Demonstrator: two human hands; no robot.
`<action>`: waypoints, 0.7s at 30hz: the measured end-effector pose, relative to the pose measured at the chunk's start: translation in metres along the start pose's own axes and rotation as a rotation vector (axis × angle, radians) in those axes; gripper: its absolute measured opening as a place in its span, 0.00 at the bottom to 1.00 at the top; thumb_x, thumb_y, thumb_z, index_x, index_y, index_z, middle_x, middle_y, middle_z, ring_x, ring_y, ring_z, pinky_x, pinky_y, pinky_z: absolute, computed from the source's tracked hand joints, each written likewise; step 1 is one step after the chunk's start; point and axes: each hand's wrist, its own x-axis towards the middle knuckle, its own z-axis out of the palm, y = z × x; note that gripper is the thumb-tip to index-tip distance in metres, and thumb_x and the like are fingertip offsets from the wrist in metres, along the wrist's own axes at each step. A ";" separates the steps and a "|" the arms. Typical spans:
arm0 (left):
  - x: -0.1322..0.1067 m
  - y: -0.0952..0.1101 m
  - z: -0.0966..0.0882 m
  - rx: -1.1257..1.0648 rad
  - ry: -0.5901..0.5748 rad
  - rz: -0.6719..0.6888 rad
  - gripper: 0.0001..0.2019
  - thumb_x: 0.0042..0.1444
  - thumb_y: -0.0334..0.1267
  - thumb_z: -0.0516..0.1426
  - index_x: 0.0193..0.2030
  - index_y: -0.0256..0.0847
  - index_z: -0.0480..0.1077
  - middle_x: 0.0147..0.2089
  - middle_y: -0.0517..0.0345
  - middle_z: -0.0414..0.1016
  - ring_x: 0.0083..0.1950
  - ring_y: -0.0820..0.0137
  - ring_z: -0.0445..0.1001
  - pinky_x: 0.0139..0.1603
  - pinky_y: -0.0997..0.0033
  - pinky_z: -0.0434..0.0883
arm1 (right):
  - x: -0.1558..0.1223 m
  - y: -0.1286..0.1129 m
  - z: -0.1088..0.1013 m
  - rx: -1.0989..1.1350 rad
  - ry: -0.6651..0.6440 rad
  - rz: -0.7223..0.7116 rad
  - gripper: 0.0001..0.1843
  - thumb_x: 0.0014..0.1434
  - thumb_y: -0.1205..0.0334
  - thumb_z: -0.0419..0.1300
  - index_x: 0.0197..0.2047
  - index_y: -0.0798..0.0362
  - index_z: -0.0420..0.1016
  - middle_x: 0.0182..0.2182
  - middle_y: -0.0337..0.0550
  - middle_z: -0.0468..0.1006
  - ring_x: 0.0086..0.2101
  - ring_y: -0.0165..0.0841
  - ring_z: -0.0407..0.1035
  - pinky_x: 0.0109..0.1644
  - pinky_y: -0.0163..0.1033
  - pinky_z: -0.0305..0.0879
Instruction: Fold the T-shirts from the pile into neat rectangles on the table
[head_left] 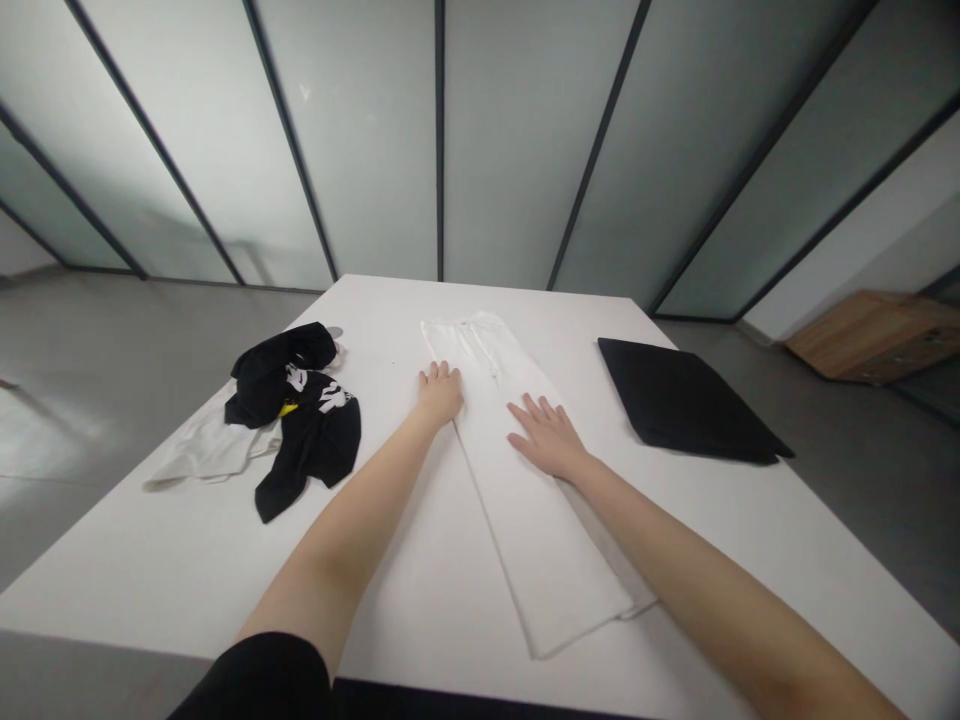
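A pair of white trousers [536, 500] lies folded lengthwise on the table, the waistband at the far end and the leg hems towards me. My left hand [440, 393] rests on the left edge of the trousers below the waistband, its fingers stretched forward and slightly bent. Flat on the middle of the cloth lies my right hand [550, 437], fingers spread. Neither hand visibly grips the cloth. Near the right hem, a lower layer sticks out a little past the upper one.
On the left of the white table [435, 600], a rumpled black garment [307, 420] with white and yellow print lies partly over a white garment [206, 447]. A folded black garment [686, 400] lies flat at the right. Behind the table stand frosted glass panels [517, 140]; a wooden cabinet [877, 335] is at far right.
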 end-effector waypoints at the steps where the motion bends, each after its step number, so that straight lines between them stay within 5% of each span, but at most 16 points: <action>1: -0.002 0.007 -0.002 0.011 -0.016 0.012 0.28 0.70 0.32 0.45 0.74 0.37 0.67 0.81 0.38 0.58 0.82 0.47 0.52 0.78 0.38 0.54 | -0.008 -0.007 0.003 -0.004 -0.002 0.022 0.39 0.76 0.40 0.48 0.83 0.43 0.51 0.82 0.50 0.43 0.78 0.57 0.39 0.78 0.65 0.37; 5: -0.018 0.045 -0.004 -0.002 -0.061 0.012 0.27 0.72 0.37 0.44 0.71 0.30 0.69 0.76 0.31 0.64 0.78 0.46 0.60 0.77 0.42 0.56 | -0.041 -0.044 0.007 -0.009 -0.003 0.123 0.38 0.77 0.41 0.46 0.84 0.45 0.51 0.82 0.51 0.44 0.78 0.59 0.39 0.77 0.66 0.39; 10: -0.041 0.075 0.009 -0.010 -0.144 -0.041 0.39 0.73 0.52 0.44 0.83 0.28 0.49 0.85 0.30 0.42 0.85 0.40 0.41 0.80 0.34 0.45 | -0.069 -0.070 0.000 -0.008 -0.002 0.125 0.35 0.78 0.44 0.44 0.81 0.48 0.58 0.79 0.58 0.54 0.73 0.59 0.56 0.72 0.63 0.54; 12: -0.045 0.076 0.014 -0.016 -0.141 -0.045 0.40 0.73 0.55 0.42 0.84 0.30 0.47 0.85 0.33 0.39 0.85 0.40 0.38 0.80 0.33 0.43 | -0.071 -0.069 -0.001 -0.004 0.011 0.099 0.34 0.78 0.45 0.45 0.80 0.48 0.61 0.78 0.58 0.58 0.71 0.58 0.59 0.71 0.61 0.55; 15: -0.041 0.074 0.019 -0.028 -0.109 -0.038 0.41 0.73 0.56 0.41 0.84 0.31 0.47 0.85 0.33 0.40 0.85 0.40 0.38 0.80 0.32 0.42 | -0.062 -0.063 0.003 -0.014 0.028 0.114 0.35 0.78 0.46 0.47 0.82 0.48 0.56 0.80 0.56 0.53 0.75 0.59 0.49 0.75 0.64 0.47; 21: -0.004 0.053 0.017 -0.013 -0.054 0.045 0.39 0.74 0.55 0.41 0.84 0.32 0.49 0.85 0.34 0.43 0.85 0.43 0.43 0.81 0.36 0.45 | -0.017 -0.063 0.011 0.023 0.027 0.183 0.39 0.77 0.43 0.45 0.84 0.47 0.48 0.82 0.53 0.44 0.78 0.62 0.39 0.77 0.69 0.37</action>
